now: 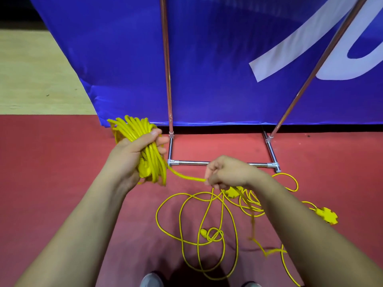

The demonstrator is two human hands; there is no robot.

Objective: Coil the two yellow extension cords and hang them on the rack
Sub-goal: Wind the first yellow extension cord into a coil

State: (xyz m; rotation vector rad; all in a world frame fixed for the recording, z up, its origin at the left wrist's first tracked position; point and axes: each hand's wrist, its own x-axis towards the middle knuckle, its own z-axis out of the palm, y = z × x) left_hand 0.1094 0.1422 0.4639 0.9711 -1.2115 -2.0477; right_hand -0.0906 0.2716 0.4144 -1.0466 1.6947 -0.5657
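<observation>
On red floor [62, 162] before the rack [192, 163], loose loops of yellow cord [209, 235]

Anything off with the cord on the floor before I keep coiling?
Yes: the loose yellow cord lies in crossing loops on the red floor, and near a plug it twists into a knot-like tangle that may snag.

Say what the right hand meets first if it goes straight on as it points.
Probably the yellow coil in the left hand: the right hand points left along the cord. Depth is unclear.
</observation>
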